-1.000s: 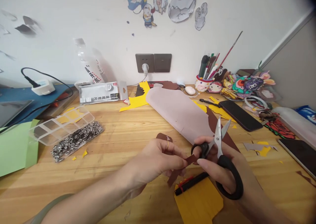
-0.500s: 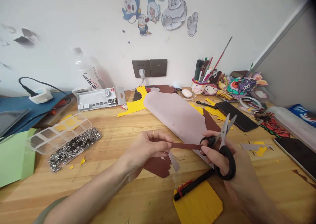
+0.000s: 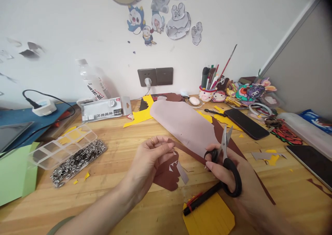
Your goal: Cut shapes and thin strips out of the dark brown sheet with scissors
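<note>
While the wooden worktop [image 3: 124,134] carries a curled pink sheet [image 3: 186,124] at its middle, the right hand [image 3: 249,181] in front of it grips black-handled scissors [image 3: 223,143] with blades slightly parted, and the left hand [image 3: 153,155] pinches one end of a brown paper strip [image 3: 189,151] stretched between both hands.

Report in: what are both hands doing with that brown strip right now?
Left hand pinches one end of brown strip. Right hand holds scissors, blades up, nearly shut, at its other end. Brown cutout lies beneath.
</note>
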Action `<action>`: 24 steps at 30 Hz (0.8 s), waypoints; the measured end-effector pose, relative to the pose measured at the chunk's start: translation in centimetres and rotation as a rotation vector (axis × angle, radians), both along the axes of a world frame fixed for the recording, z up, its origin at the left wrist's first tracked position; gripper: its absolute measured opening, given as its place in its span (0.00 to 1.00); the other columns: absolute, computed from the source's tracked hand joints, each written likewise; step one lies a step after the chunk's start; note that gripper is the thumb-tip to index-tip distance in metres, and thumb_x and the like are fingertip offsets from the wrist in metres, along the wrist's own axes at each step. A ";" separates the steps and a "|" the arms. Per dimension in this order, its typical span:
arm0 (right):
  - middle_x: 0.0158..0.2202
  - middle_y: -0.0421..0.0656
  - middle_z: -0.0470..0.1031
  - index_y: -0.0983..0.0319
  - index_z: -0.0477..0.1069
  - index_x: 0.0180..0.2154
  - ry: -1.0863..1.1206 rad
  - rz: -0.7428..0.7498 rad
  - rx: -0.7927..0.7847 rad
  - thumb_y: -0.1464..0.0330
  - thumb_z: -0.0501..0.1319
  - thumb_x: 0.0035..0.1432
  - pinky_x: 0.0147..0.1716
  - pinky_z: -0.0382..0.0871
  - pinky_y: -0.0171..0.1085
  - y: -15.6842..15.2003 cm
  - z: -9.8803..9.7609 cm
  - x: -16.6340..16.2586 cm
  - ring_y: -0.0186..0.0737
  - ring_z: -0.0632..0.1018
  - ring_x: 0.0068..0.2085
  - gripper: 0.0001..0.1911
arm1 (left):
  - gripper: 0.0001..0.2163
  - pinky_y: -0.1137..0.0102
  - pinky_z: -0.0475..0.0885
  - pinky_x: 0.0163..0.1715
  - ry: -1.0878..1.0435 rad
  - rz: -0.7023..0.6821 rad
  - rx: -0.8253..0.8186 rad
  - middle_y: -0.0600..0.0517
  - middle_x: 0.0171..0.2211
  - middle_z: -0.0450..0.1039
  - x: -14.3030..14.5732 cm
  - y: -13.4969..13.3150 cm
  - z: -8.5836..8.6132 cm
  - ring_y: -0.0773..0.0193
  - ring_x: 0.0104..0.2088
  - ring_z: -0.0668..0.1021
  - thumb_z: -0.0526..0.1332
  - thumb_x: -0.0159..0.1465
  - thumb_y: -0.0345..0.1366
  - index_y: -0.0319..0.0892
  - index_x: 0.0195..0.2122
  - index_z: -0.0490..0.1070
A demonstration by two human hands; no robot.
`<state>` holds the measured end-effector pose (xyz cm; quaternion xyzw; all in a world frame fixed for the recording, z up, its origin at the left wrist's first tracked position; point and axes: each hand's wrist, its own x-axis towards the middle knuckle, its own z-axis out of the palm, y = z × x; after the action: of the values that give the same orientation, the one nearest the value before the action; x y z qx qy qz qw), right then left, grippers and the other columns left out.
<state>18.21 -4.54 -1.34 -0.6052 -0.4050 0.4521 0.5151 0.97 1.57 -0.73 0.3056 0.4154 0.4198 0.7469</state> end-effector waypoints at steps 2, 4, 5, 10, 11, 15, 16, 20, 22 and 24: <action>0.23 0.35 0.67 0.58 0.66 0.32 -0.037 0.030 0.001 0.69 0.63 0.45 0.23 0.62 0.30 0.0 0.1 -0.2 0.34 0.67 0.26 0.09 | 0.06 0.80 0.71 0.28 -0.014 0.003 -0.006 0.55 0.25 0.72 0.0 -0.1 0.0 0.74 0.25 0.75 0.64 0.51 0.28 0.39 0.30 0.68; 0.23 0.36 0.67 0.58 0.66 0.32 -0.062 0.051 0.006 0.70 0.62 0.44 0.24 0.63 0.30 -0.1 0.0 -0.3 0.34 0.68 0.26 0.09 | 0.06 0.80 0.71 0.28 -0.034 0.012 -0.007 0.55 0.25 0.72 -0.1 -0.1 0.0 0.74 0.24 0.75 0.64 0.51 0.27 0.39 0.30 0.68; 0.24 0.36 0.68 0.58 0.66 0.32 -0.071 0.059 0.009 0.71 0.62 0.45 0.24 0.63 0.30 -0.1 0.0 -0.3 0.34 0.69 0.26 0.09 | 0.06 0.80 0.71 0.28 -0.042 0.018 -0.005 0.55 0.25 0.71 -0.1 -0.1 0.0 0.75 0.24 0.74 0.64 0.51 0.27 0.39 0.29 0.69; 0.24 0.35 0.68 0.56 0.66 0.32 -0.101 0.060 0.043 0.70 0.62 0.46 0.24 0.65 0.28 -0.5 0.1 -0.5 0.33 0.69 0.26 0.08 | 0.05 0.82 0.71 0.27 -0.046 0.028 0.004 0.56 0.24 0.71 -0.1 0.1 0.1 0.76 0.22 0.74 0.64 0.51 0.27 0.38 0.29 0.70; 0.24 0.34 0.68 0.56 0.65 0.31 -0.112 0.069 0.041 0.70 0.62 0.45 0.23 0.65 0.28 -0.5 0.1 -0.5 0.33 0.69 0.26 0.08 | 0.05 0.82 0.71 0.27 -0.045 0.026 0.004 0.55 0.24 0.71 -0.1 0.2 0.1 0.75 0.23 0.74 0.64 0.51 0.27 0.37 0.29 0.71; 0.24 0.34 0.69 0.56 0.65 0.32 -0.127 0.076 0.016 0.69 0.62 0.45 0.22 0.65 0.27 -0.6 -0.1 -0.4 0.32 0.69 0.25 0.09 | 0.05 0.82 0.72 0.27 -0.040 0.025 -0.002 0.53 0.24 0.73 -0.2 0.3 0.2 0.74 0.24 0.75 0.64 0.51 0.28 0.36 0.30 0.71; 0.24 0.35 0.69 0.55 0.65 0.32 -0.127 0.070 0.015 0.69 0.62 0.46 0.22 0.66 0.28 -0.6 -0.1 -0.5 0.33 0.69 0.25 0.09 | 0.05 0.82 0.72 0.27 -0.039 0.027 -0.003 0.53 0.24 0.73 -0.2 0.3 0.2 0.74 0.24 0.75 0.64 0.51 0.28 0.36 0.30 0.71; 0.25 0.36 0.69 0.56 0.65 0.32 -0.182 0.061 0.019 0.68 0.62 0.46 0.24 0.67 0.29 -0.5 -0.2 -0.6 0.35 0.71 0.26 0.09 | 0.05 0.82 0.72 0.27 -0.047 0.022 -0.002 0.53 0.24 0.72 -0.3 0.4 0.4 0.73 0.26 0.76 0.64 0.51 0.30 0.36 0.30 0.72; 0.25 0.35 0.69 0.56 0.65 0.32 -0.204 0.050 0.028 0.68 0.62 0.46 0.23 0.67 0.29 -0.6 -0.2 -0.7 0.35 0.71 0.26 0.09 | 0.05 0.82 0.72 0.27 -0.052 0.017 0.005 0.53 0.24 0.72 -0.3 0.4 0.5 0.72 0.27 0.76 0.64 0.51 0.30 0.36 0.30 0.72; 0.25 0.35 0.69 0.55 0.64 0.32 -0.204 0.053 0.035 0.68 0.62 0.46 0.24 0.67 0.29 -0.6 -0.1 -0.7 0.35 0.71 0.27 0.09 | 0.05 0.81 0.72 0.28 -0.055 0.015 0.015 0.54 0.24 0.72 -0.3 0.3 0.5 0.72 0.28 0.76 0.64 0.51 0.30 0.37 0.30 0.72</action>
<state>17.51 -5.12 -1.47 -0.6279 -0.4794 0.3944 0.4694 0.64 1.91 -0.27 0.2963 0.3937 0.4367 0.7527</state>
